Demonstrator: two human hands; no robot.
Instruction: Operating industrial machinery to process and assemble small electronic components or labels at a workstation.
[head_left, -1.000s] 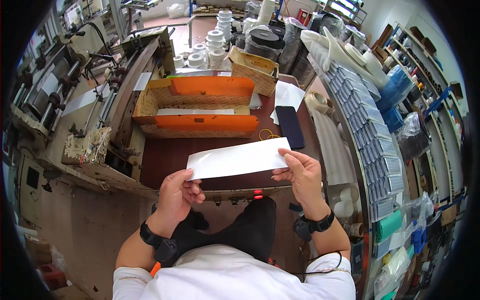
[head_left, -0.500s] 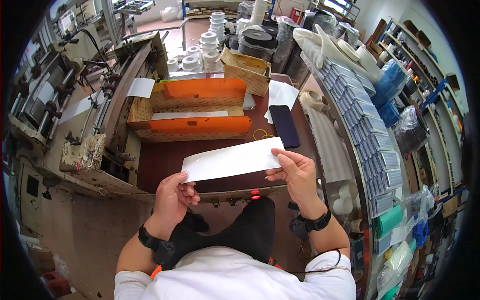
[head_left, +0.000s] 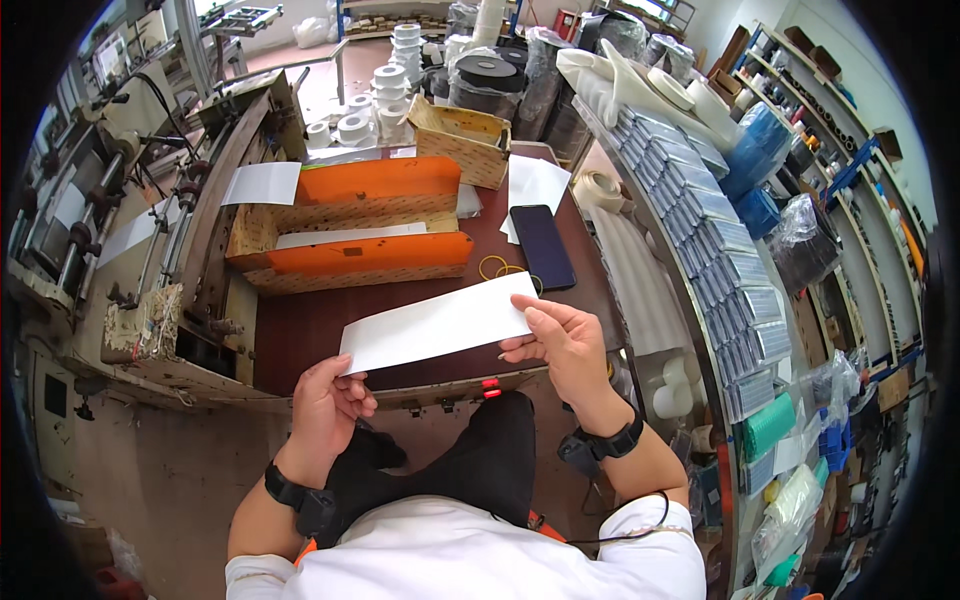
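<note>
A long white sheet (head_left: 435,322), paper or thin card, is stretched between my two hands above the near edge of the table, its right end a little higher. My left hand (head_left: 328,400) pinches the lower left corner between thumb and fingers. At the right end, my right hand (head_left: 558,340) grips the edge in the same way. Beyond the sheet stands an open trough-shaped box (head_left: 360,257) with orange side walls, and white strips (head_left: 350,236) lie inside it. Another white sheet (head_left: 262,184) sticks out from the machine over the box's far left end.
A roller machine (head_left: 150,230) fills the left side. Right of the box lie a dark phone (head_left: 543,247), yellow rubber bands (head_left: 497,266) and white paper (head_left: 537,185). A cardboard box (head_left: 460,140) stands behind. Stacked plastic-wrapped packs (head_left: 690,240) line the right; tape rolls (head_left: 390,100) sit at the back.
The sheet at the machine reaches further out over the box. The whole view has shifted slightly, so things appear further left. Both hands keep their grip on the held sheet.
</note>
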